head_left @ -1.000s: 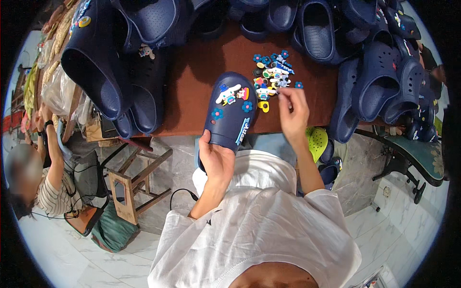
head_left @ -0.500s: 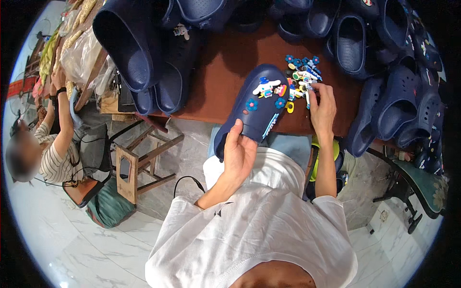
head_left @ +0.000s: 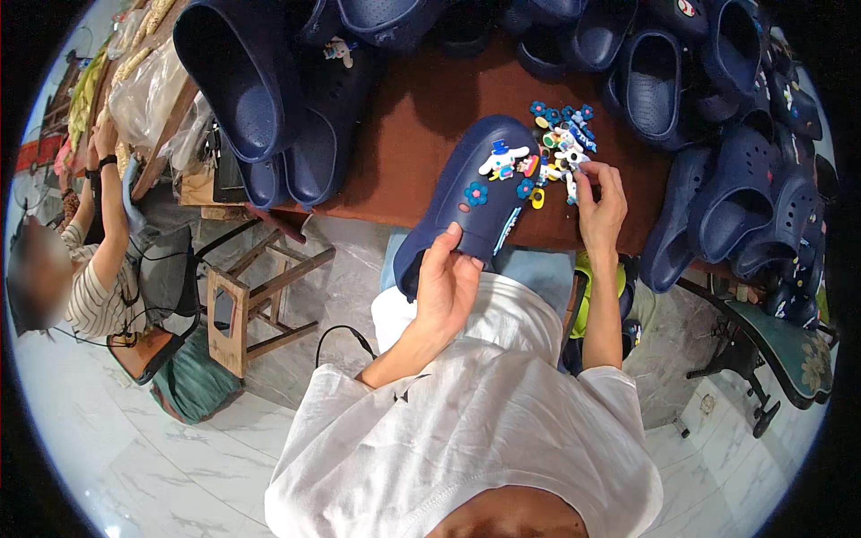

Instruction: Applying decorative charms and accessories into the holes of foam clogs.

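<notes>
Nearest the camera, a white T-shirt [head_left: 466, 430] filling the lower middle, both bare forearms reaching up from it. Just beyond, left hand [head_left: 446, 289] closed around the heel end of a navy clog [head_left: 471, 202], thumb up on the sole edge, fingers wrapped under; clog tilted, heel toward the body and hanging off the near edge of the brown surface [head_left: 421, 125], toe resting farther in. On the clog's upper, several charms pressed in: a white cartoon figure with a blue hat [head_left: 502, 161], small blue flowers [head_left: 475, 194] below it. To the right, right hand [head_left: 599, 204] raised beside the clog's toe, fingertips pinched narrow at the near edge of a pile of loose colourful charms [head_left: 560, 143]; whether one charm is actually gripped, hard to tell. Pile just beside the clog's toe, touching or nearly so. Under the right arm, something yellow-green [head_left: 587, 296] below the surface edge. Lower left, a small wooden stool [head_left: 256, 300] on the pale tiled floor [head_left: 134, 448], with a seated person in a striped shirt [head_left: 94, 287] at the far left, face blurred. Farther off, more navy clogs heaped on the surface: a big stack at upper left [head_left: 260, 90], another bank along the right [head_left: 744, 179]. Beyond the left stack, clear plastic bags [head_left: 152, 90].
</notes>
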A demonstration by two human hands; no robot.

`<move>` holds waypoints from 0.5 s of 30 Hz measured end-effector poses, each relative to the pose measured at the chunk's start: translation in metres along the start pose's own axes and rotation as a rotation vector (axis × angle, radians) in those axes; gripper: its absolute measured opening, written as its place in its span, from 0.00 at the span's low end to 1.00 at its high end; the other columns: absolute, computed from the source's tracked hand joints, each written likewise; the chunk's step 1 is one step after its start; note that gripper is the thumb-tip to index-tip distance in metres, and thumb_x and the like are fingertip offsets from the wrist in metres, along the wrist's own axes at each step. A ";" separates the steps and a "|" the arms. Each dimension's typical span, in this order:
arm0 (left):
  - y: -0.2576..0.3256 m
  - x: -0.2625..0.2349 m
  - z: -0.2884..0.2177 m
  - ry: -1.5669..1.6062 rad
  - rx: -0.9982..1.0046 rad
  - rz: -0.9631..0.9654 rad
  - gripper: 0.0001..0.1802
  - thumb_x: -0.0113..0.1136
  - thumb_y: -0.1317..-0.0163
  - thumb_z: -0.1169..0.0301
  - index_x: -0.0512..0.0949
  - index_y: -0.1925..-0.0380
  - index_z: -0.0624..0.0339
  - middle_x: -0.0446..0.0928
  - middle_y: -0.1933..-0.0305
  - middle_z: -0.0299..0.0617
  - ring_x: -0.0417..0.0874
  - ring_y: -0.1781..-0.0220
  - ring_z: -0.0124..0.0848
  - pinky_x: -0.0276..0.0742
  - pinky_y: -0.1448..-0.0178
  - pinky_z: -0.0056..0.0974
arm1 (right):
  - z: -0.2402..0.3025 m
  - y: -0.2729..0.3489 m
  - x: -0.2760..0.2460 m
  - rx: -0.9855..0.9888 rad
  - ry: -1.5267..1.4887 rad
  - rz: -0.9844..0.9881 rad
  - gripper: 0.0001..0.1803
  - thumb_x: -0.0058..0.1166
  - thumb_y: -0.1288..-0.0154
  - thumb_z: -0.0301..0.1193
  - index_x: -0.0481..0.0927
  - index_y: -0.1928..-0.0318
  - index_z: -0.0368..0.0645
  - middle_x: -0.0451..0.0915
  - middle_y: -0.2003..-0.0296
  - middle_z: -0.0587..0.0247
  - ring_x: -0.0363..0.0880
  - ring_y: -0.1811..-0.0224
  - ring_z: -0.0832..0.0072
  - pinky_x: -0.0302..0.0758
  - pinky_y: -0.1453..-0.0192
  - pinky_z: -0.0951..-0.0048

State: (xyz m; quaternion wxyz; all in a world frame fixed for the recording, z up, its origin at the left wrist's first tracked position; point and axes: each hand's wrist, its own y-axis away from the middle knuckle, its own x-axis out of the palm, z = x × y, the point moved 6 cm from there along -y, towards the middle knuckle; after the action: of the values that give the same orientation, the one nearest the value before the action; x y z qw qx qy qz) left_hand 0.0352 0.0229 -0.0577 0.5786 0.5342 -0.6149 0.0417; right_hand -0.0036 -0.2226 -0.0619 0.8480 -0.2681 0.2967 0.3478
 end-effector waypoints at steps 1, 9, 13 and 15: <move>0.000 0.001 0.000 -0.006 0.006 0.003 0.24 0.55 0.31 0.68 0.67 0.39 0.66 0.73 0.36 0.47 0.74 0.34 0.39 0.67 0.29 0.48 | 0.000 0.000 -0.001 0.015 -0.019 -0.010 0.06 0.58 0.36 0.23 0.80 0.58 0.38 0.79 0.64 0.57 0.81 0.65 0.66 0.76 0.58 0.68; 0.003 0.004 0.003 -0.009 0.014 0.009 0.23 0.56 0.31 0.69 0.68 0.40 0.67 0.73 0.36 0.45 0.74 0.35 0.36 0.66 0.29 0.44 | 0.027 0.014 -0.012 0.124 -0.351 0.063 0.08 0.58 0.34 0.23 0.82 0.55 0.37 0.82 0.63 0.66 0.78 0.64 0.82 0.75 0.56 0.78; 0.005 0.008 0.005 -0.064 0.038 0.048 0.20 0.55 0.29 0.69 0.70 0.40 0.65 0.74 0.37 0.43 0.73 0.35 0.31 0.66 0.29 0.39 | 0.062 0.035 0.005 0.233 -0.744 0.260 0.08 0.59 0.34 0.22 0.81 0.54 0.37 0.82 0.64 0.70 0.76 0.63 0.86 0.73 0.57 0.81; 0.007 0.010 0.009 -0.081 0.037 0.051 0.19 0.54 0.28 0.69 0.70 0.40 0.64 0.74 0.37 0.41 0.74 0.36 0.29 0.67 0.31 0.38 | 0.082 0.044 0.016 0.236 -0.819 0.341 0.09 0.60 0.36 0.21 0.82 0.55 0.37 0.82 0.65 0.69 0.77 0.64 0.85 0.74 0.58 0.81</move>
State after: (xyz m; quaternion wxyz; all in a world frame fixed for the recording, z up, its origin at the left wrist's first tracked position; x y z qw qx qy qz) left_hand 0.0267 0.0134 -0.0492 0.5421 0.5304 -0.6502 0.0462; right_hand -0.0007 -0.1343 -0.0281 0.8509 0.0426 0.0143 0.5235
